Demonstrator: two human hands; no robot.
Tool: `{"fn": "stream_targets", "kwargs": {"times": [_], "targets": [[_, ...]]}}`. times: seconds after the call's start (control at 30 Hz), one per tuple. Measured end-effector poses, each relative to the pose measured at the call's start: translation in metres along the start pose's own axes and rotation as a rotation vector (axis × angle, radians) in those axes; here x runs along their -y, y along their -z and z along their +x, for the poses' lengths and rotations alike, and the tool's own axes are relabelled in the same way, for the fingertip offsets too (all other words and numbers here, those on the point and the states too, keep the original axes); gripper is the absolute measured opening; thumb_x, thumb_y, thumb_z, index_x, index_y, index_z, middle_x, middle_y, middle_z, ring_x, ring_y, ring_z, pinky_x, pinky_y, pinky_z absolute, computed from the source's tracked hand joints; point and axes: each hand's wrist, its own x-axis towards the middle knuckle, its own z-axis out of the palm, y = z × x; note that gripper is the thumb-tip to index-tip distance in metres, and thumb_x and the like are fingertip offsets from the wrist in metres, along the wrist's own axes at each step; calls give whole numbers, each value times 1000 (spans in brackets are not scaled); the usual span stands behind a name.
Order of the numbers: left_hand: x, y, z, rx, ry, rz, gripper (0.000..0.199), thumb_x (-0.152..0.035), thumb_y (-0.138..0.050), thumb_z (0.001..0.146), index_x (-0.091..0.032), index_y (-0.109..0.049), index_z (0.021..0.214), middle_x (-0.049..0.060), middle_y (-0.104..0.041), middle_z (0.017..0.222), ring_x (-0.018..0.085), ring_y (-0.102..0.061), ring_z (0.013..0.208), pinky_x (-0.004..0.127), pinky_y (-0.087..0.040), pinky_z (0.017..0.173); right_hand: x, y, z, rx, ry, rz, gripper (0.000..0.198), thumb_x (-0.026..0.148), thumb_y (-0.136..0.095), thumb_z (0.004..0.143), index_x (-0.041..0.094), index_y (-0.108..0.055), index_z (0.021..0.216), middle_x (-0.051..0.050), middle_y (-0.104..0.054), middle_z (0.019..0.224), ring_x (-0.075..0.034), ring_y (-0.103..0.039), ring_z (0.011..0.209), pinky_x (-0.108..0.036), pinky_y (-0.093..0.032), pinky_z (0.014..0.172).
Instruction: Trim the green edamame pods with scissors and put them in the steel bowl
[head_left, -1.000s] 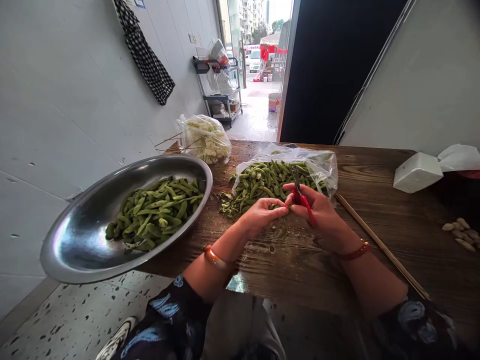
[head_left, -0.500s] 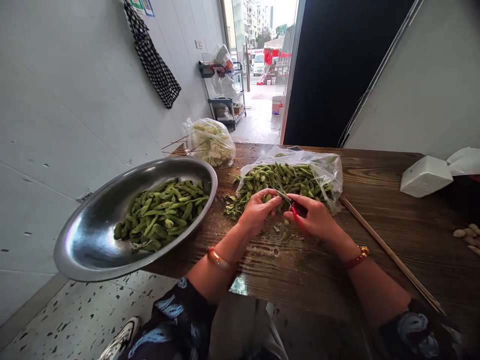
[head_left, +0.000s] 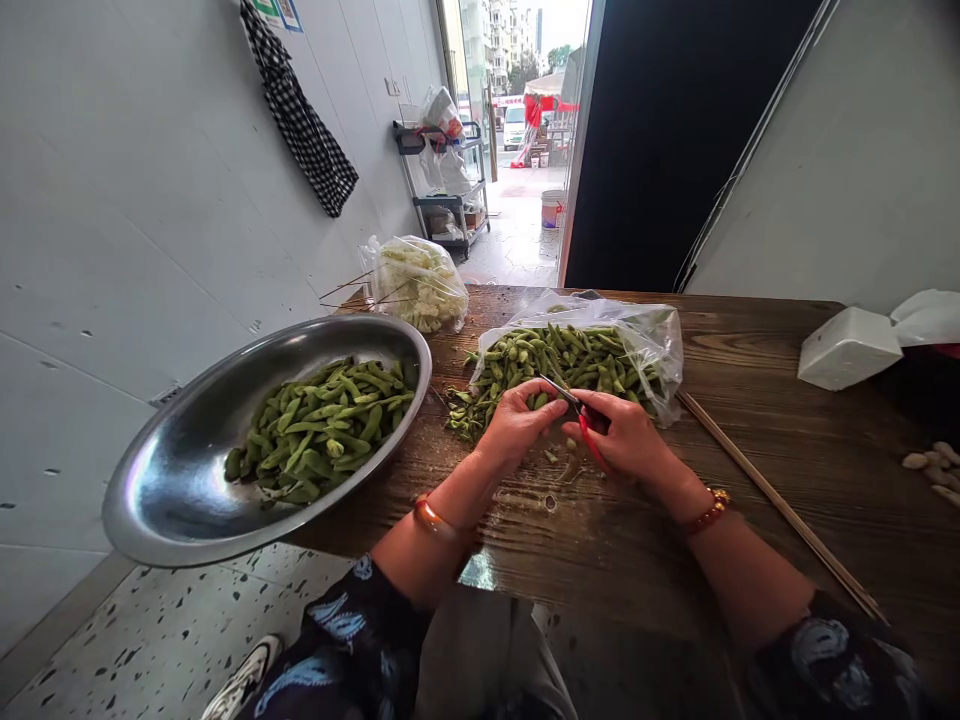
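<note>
My right hand point(head_left: 626, 435) is closed around red-handled scissors point(head_left: 592, 443), whose metal blades point up and left toward my other hand. Between the fingers of my left hand point(head_left: 521, 420) a green edamame pod point(head_left: 537, 401) is pinched, partly hidden by the fingers. Just beyond both hands, a heap of edamame pods point(head_left: 577, 350) spills from a clear plastic bag point(head_left: 660, 330). To the left, a wide steel bowl point(head_left: 172, 500) holds more pods point(head_left: 322, 425). Small trimmed bits point(head_left: 551, 457) lie on the wood under my hands.
The dark wooden table point(head_left: 750, 350) carries a bagged cauliflower point(head_left: 420, 285) at the back left. Long bamboo skewers point(head_left: 780, 505) lie to the right of my right hand. A white tissue pack point(head_left: 851, 348) and some peanuts point(head_left: 937, 467) are at the far right.
The scissor blades have shifted slightly up and left beside the left fingers. Both hands stay over the same spot, and the whole view has moved a little.
</note>
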Motion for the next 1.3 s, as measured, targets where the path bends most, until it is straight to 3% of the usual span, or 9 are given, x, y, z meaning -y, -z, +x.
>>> {"fn": "stream_targets", "kwargs": {"times": [0.27,0.43,0.63,1.03,1.3], "targets": [[-2,2,2,-47,-3,19,33,-39,-77,66,-14,-62,81,-5,-50,57,3,-36,45,19,-23,44,3,-1,1,6,-51,14,45,48,-63,80,18,-69,112,-1,-62,68,-14,-50,58,-26,-41,57],[-1,7,6,-136,72,-161,33,-37,-77,66,-17,-57,84,-9,-43,51,3,-32,41,17,-18,40,4,3,3,-42,-126,69,54,53,-61,80,15,-68,116,0,-58,63,-13,-47,55,-25,-39,53],[-7,11,7,-204,116,-324,37,-33,-78,62,-17,-52,81,-4,-57,66,2,-42,46,15,-22,40,3,4,3,-57,-124,80,57,55,-62,78,14,-66,118,-1,-61,70,-14,-51,59,-27,-43,57],[2,2,3,-77,88,-221,31,-33,-76,67,-15,-54,79,-1,-63,68,2,-44,47,15,-27,44,-1,-1,2,-4,-112,104,60,55,-63,77,14,-62,120,-3,-66,79,-16,-57,67,-30,-48,65],[3,4,3,-75,42,-174,29,-33,-75,70,-15,-54,78,-3,-58,64,3,-43,47,16,-28,45,6,1,1,-13,-137,83,53,53,-63,78,13,-68,112,0,-60,65,-14,-49,58,-26,-41,57]]}}
